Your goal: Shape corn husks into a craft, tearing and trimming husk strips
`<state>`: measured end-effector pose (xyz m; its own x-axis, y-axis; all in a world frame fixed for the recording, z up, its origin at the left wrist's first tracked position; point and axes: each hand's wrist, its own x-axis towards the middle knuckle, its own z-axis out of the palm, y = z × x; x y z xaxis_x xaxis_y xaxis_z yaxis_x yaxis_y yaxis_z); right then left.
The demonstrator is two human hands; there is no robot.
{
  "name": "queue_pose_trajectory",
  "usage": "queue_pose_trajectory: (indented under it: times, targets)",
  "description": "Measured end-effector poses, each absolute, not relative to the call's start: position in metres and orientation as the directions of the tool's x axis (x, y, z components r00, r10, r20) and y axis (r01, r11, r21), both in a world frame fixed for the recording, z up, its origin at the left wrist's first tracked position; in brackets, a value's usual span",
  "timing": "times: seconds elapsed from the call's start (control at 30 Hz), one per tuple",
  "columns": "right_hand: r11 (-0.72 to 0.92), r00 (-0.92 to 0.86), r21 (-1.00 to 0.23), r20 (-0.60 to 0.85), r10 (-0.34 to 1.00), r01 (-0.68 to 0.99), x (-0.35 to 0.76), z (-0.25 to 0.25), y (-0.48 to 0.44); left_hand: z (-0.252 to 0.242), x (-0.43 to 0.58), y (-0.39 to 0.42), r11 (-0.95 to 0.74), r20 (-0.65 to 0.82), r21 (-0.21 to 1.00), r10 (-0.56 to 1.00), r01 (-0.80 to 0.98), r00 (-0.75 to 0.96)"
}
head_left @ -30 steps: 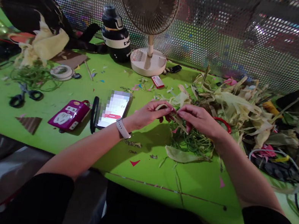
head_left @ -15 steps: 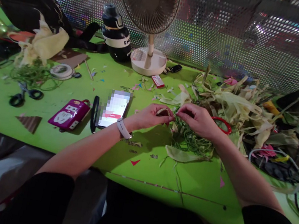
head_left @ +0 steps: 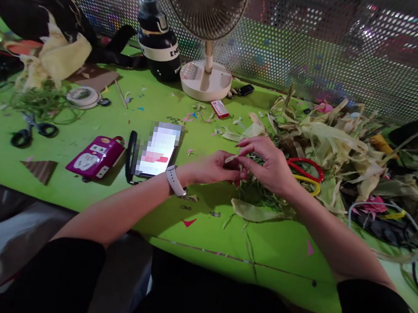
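Over the right half of the green table, my left hand (head_left: pixel 212 169) is closed with thumb and fingers around a small pale strip of corn husk (head_left: pixel 232 158). My right hand (head_left: pixel 270 164) meets it there, its thumb and a fingertip at the same strip and its index finger raised. The far end of the strip is hidden between the fingers. Beneath my right hand lies a tangle of green string (head_left: pixel 257 191). A single flat corn husk (head_left: pixel 259 212) rests in front of it. Red handles (head_left: pixel 317 170) and a yellow handle (head_left: pixel 311 184) show behind my right wrist.
A heap of dry husks (head_left: pixel 333 140) fills the back right. Left of my hands lie a lit phone (head_left: pixel 160 150), a purple power adapter (head_left: pixel 96 158) and black scissors (head_left: pixel 31 131). Behind stand a fan (head_left: pixel 205 77) and a black bottle (head_left: pixel 159 45); a perforated metal screen (head_left: pixel 313 45) closes the back.
My hands have come closer together, the right one shifting left onto the husk strip and lifting its index finger. More of the red and yellow handles shows now. The view has shifted slightly.
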<state>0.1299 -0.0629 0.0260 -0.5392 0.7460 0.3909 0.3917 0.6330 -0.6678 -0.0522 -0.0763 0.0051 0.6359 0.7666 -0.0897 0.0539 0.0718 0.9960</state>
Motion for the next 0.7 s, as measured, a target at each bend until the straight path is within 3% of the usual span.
queue_pose_trajectory:
  times: [0.23,0.47,0.7]
  targets:
    - [0.436,-0.401,-0.828,0.287,0.87,0.353,0.13,0.021,-0.063,0.006,-0.054,-0.075,0.104,-0.09,0.994,0.753,0.017,0.651]
    - [0.391,-0.287,-0.865,0.305,0.908,0.316,0.126,0.01,-0.063,0.007,-0.051,-0.08,0.179,-0.126,0.984,0.675,0.004,0.727]
    - [0.287,-0.388,-0.9,0.148,0.909,0.328,0.135,0.024,-0.053,0.007,-0.055,-0.075,0.369,-0.208,0.922,0.733,-0.121,0.647]
